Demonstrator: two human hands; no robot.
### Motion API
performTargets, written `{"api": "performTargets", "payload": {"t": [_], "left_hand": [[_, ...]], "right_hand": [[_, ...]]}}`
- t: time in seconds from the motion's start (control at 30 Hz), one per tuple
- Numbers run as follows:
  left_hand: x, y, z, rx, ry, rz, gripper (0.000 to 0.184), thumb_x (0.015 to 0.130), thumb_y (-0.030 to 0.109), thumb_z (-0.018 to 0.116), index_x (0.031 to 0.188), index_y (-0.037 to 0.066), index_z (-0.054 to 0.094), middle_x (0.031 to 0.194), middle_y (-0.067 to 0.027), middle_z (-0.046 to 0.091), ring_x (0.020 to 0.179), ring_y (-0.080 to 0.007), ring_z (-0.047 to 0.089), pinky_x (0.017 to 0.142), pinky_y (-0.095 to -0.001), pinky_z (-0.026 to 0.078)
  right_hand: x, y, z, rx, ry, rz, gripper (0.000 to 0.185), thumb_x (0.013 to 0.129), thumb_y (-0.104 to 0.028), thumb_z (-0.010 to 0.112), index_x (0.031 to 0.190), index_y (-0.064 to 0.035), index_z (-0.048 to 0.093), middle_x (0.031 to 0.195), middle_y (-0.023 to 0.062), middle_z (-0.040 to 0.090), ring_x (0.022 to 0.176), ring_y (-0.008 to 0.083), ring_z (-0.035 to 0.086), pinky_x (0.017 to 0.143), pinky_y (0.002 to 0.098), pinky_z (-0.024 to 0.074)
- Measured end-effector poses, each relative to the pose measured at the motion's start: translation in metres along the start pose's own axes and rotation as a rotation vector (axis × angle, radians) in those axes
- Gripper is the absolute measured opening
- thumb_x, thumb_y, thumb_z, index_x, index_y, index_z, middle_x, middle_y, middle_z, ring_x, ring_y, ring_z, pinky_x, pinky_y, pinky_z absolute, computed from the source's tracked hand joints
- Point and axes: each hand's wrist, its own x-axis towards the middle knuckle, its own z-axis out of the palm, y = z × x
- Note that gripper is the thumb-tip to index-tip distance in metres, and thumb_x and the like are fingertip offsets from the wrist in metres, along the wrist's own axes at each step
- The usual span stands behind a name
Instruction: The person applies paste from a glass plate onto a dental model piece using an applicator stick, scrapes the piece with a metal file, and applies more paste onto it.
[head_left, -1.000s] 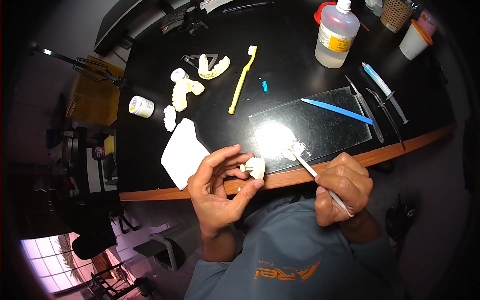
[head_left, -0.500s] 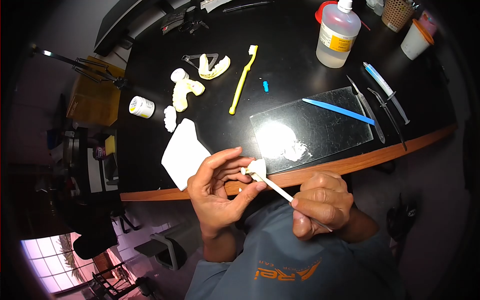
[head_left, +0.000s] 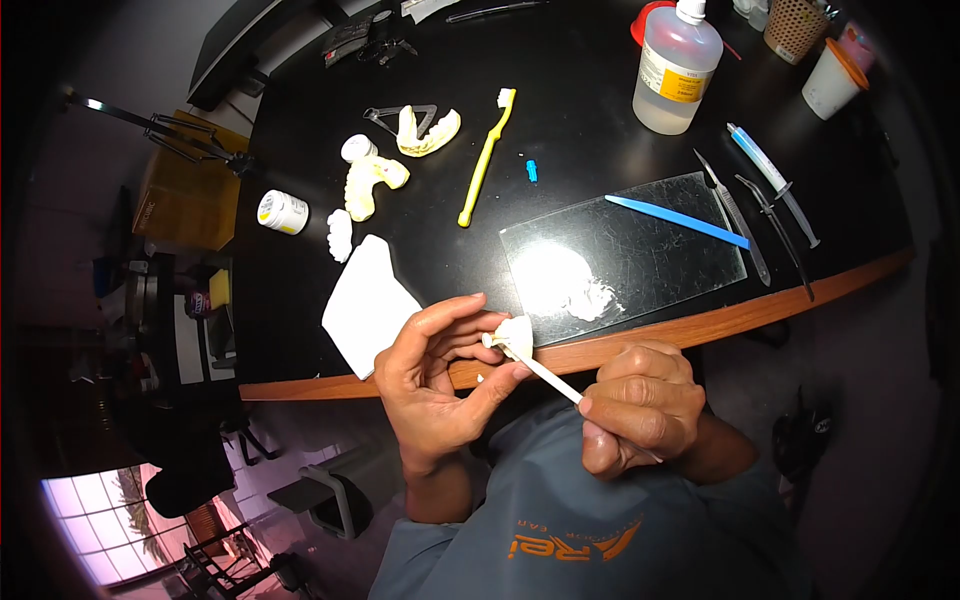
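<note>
Near the desk's front edge, my left hand (head_left: 438,385) holds a small cream dental piece (head_left: 516,334) with peg-like stubs between thumb and fingers. My right hand (head_left: 640,408), closed round a thin white stick tool (head_left: 552,379), keeps the tool's far end against that piece. Just beyond lies a glass slab (head_left: 640,250) with a smear of white paste (head_left: 592,299) on its near part. A blue spatula (head_left: 676,222) rests across the slab's right side.
Dental casts (head_left: 428,133), a white jar (head_left: 283,212) and folded paper (head_left: 368,308) are at the left. A yellow toothbrush (head_left: 486,160) and blue cap (head_left: 532,171) lie mid-desk. Farther right are a liquid bottle (head_left: 676,70), scalpel (head_left: 735,215), tweezers (head_left: 777,235), syringe (head_left: 772,180) and cup (head_left: 833,80).
My right hand has moved left and slightly down, bringing the tool's end from the paste on the slab to the dental piece. My left hand has stayed nearly still.
</note>
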Motion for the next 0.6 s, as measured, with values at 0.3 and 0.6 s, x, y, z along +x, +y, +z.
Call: {"api": "performTargets", "payload": {"t": [0.3, 0.6], "left_hand": [[0.0003, -0.0004, -0.0003, 0.001, -0.004, -0.004, 0.066, 0.072, -0.009, 0.092, 0.131, -0.010, 0.063, 0.112, -0.0219, 0.076, 0.106, -0.0230, 0.077, 0.083, -0.0257, 0.064], [0.0004, 0.0011, -0.0004, 0.009, -0.005, -0.006, 0.067, 0.072, -0.009, 0.092, 0.131, -0.010, 0.063, 0.112, -0.0215, 0.076, 0.106, -0.0223, 0.077, 0.083, -0.0255, 0.064]], "right_hand": [[-0.0011, 0.0009, 0.0009, -0.003, 0.002, 0.002, 0.008, 0.084, -0.001, 0.068, 0.091, -0.0008, 0.069, 0.071, 0.0032, 0.065, 0.057, 0.0157, 0.063, 0.045, 0.0291, 0.0515], [-0.0011, 0.0003, -0.0005, -0.005, -0.015, 0.008, 0.010, 0.083, -0.001, 0.069, 0.093, -0.0006, 0.069, 0.073, 0.0035, 0.066, 0.059, 0.0160, 0.064, 0.047, 0.0291, 0.0526]]}}
